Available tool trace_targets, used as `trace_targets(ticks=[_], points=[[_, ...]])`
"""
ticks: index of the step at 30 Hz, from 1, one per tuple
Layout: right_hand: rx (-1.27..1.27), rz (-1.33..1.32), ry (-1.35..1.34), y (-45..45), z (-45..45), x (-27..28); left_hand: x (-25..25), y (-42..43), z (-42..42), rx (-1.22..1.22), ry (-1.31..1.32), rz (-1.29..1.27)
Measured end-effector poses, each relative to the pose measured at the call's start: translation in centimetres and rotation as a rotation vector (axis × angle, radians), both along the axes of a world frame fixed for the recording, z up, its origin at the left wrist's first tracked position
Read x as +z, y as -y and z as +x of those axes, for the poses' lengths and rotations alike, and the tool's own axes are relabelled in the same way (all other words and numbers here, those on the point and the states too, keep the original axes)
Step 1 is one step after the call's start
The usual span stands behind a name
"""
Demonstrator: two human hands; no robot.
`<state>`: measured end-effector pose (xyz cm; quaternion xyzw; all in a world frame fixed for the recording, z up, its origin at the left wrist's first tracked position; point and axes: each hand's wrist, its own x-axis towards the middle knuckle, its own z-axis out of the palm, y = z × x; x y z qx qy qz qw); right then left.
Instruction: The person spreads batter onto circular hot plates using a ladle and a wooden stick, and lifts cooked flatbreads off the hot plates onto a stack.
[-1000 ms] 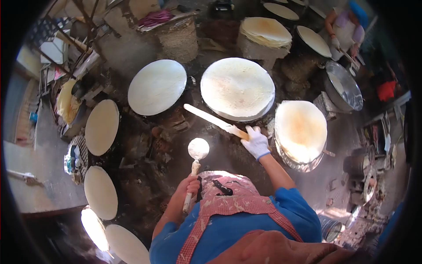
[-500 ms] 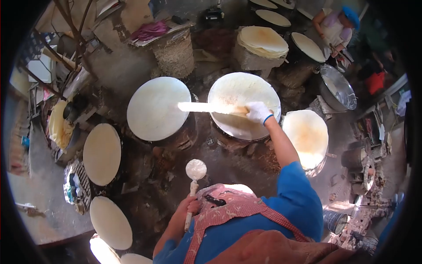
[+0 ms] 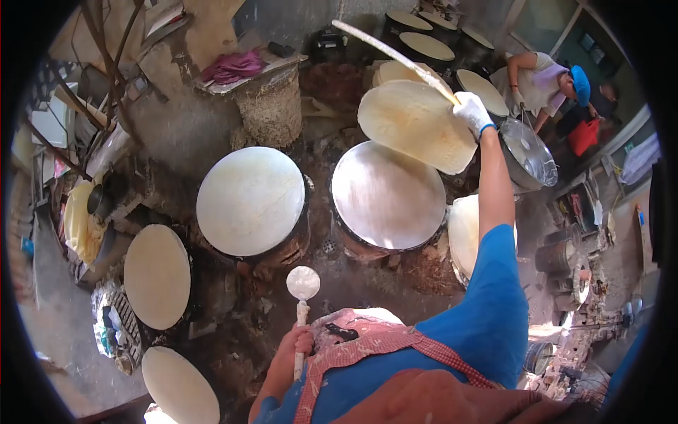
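My right hand (image 3: 473, 114), in a white glove, is closed on the handle of a long pale wooden spatula (image 3: 392, 55). Beneath the spatula a large thin round flatbread (image 3: 417, 127) hangs in the air, its edge close to my glove; whether my fingers also pinch it I cannot tell. Just below the flatbread lies a round griddle (image 3: 387, 201) with a bare, whitish surface. Left of it, a second griddle (image 3: 251, 201) is covered by a pale sheet of batter. My left hand (image 3: 300, 344) grips a batter-coated ladle (image 3: 304, 284) upright in front of my apron.
A stack of flatbreads (image 3: 462, 226) lies right of the bare griddle, partly behind my arm. More round griddles (image 3: 157, 277) stand at the left and far back. A co-worker (image 3: 544, 78) bends over a metal basin (image 3: 526, 152). A pedestal (image 3: 270, 106) holds purple cloth.
My right hand has risen up and to the right with the spatula, and the flatbread has come off the right griddle. My left hand still holds the ladle.
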<state>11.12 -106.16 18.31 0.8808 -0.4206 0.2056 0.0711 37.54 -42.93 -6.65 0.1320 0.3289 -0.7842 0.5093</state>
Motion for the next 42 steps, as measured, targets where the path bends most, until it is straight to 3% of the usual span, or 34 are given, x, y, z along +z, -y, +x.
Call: trace_targets(ticks=[5, 7, 11, 13, 17, 20, 21, 23, 25, 26, 28, 29, 31, 33, 35, 39, 41, 42], points=[[-0.131, 0.202, 0.031, -4.9, 4.4, 9.1, -0.6, 0.0, -0.2, 0.018, -0.074, -0.049], [0.000, 0.061, -0.038, -4.3, 5.3, 10.2, -0.5, 0.1, 0.0, 0.007, -0.023, -0.041], [-0.045, 0.128, -0.164, -4.5, 7.9, 10.9, -0.3, 0.3, 0.2, 0.005, -0.050, -0.073], [-0.049, 0.245, -0.020, -4.4, 7.3, 10.8, -0.7, 0.4, 0.5, 0.019, -0.071, -0.049], [-0.113, 0.604, 0.536, -5.6, 0.5, 11.6, -0.6, 0.5, 0.0, 0.049, -0.123, -0.017], [-0.246, 0.830, 0.894, -1.4, -12.4, 6.9, 0.0, 0.9, -1.4, 0.057, -0.147, -0.060], [-0.183, 0.724, 0.918, -2.0, -16.5, 4.8, 0.4, 1.2, -2.1, 0.053, -0.132, -0.053], [-0.062, 0.588, 1.298, -6.2, -22.2, 0.2, 1.3, 2.1, -3.7, 0.070, -0.095, -0.056], [-0.351, 0.576, 1.528, -12.1, -26.5, -3.2, 1.7, 3.0, -5.7, 0.087, -0.054, 0.014], [-0.507, 0.609, 1.486, -14.7, -29.3, -5.1, 2.2, 3.7, -6.9, 0.102, -0.033, 0.051], [-0.441, 0.560, 1.676, -15.2, -39.0, -17.1, 3.7, 5.1, -9.7, 0.143, -0.001, 0.028], [-0.380, 0.681, 1.823, -18.1, -41.5, -19.7, 4.5, 5.9, -11.1, 0.162, 0.017, 0.014], [-0.583, 0.618, 1.953, -21.5, -45.6, -27.5, 6.4, 7.5, -13.4, 0.168, 0.045, 0.044], [-0.855, 0.550, 1.959, -23.9, -47.8, -34.2, 7.3, 8.1, -14.9, 0.144, 0.061, 0.046], [-1.108, 0.632, 1.834, -24.7, -48.2, -36.3, 7.4, 8.6, -15.5, 0.106, 0.069, -0.006], [-1.094, 0.602, 1.751, -26.0, -46.8, -36.0, 8.7, 8.9, -16.5, 0.104, 0.090, 0.029], [-1.005, 0.546, 1.610, -26.8, -47.9, -37.8, 6.8, 7.9, -15.0, 0.053, -0.074, -0.051], [-1.251, 0.495, 1.192, -27.3, -47.9, -36.6, 5.2, 7.7, -14.5, 0.017, -0.167, -0.104]])
